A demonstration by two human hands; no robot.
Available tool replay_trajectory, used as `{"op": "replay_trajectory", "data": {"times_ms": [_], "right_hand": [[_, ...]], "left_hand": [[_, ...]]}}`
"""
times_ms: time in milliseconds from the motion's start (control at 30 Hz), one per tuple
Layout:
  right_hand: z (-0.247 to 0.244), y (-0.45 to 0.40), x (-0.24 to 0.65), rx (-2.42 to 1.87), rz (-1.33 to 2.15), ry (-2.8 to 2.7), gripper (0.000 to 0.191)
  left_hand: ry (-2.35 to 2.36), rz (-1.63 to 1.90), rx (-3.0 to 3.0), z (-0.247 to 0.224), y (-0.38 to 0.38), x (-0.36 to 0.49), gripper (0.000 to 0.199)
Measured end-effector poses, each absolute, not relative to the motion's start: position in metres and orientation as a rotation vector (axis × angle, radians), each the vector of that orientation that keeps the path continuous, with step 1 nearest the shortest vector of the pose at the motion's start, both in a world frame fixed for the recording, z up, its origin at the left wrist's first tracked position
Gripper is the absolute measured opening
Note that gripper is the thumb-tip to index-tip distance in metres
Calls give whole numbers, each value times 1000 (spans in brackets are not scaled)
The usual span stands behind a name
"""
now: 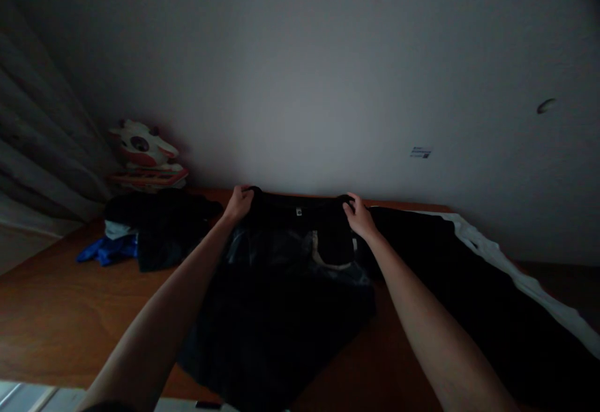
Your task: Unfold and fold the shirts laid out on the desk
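A dark garment [281,299] with a wide black band, a small white label and a light-edged patch lies spread on the wooden surface, its lower end reaching the front edge. My left hand [240,202] grips the band at its far left corner. At the far right corner, the fingers of my right hand [359,213] are closed on the same band. The band is stretched straight between the two hands, close to the wall.
Dark clothes [169,224] are heaped at the left beside a blue cloth [109,249]. Behind them a cow-shaped toy [143,146] stands by the curtain [42,124]. Black fabric [435,268] lies at the right over white cloth [539,290]. The wooden surface [56,318] meets the wall behind.
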State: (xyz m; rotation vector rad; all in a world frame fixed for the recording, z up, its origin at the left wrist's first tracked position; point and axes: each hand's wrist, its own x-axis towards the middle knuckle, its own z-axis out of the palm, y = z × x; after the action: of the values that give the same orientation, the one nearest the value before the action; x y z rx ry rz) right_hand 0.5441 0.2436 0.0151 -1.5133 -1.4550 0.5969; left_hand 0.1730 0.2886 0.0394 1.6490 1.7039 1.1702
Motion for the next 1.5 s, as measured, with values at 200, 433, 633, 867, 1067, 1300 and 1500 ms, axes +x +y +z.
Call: {"op": "replay_trajectory", "data": {"times_ms": [200,433,633,867,1067,1300,1500], "right_hand": [[-8,205,549,-1489,213,-1995,27],[-54,96,568,-1531,76,-2024,49],[-63,45,563,-1759,165,-1631,54],[-52,24,525,-1674,657,-1516,50],[-66,2,496,-1386,1070,-900,54],[-98,-35,480,-1536,662,-1605,79],[-104,-6,417,-1566,-25,-1835,98]], "left_hand": [[1497,785,2203,26,259,165,41],[1587,500,2435,-18,126,125,54],[1932,755,2169,-35,69,110,76],[1700,903,1559,-12,49,124,43],[1447,1249,529,19,30,143,26],[1166,1317,39,32,13,159,36],[954,1271,370,38,16,185,50]]}}
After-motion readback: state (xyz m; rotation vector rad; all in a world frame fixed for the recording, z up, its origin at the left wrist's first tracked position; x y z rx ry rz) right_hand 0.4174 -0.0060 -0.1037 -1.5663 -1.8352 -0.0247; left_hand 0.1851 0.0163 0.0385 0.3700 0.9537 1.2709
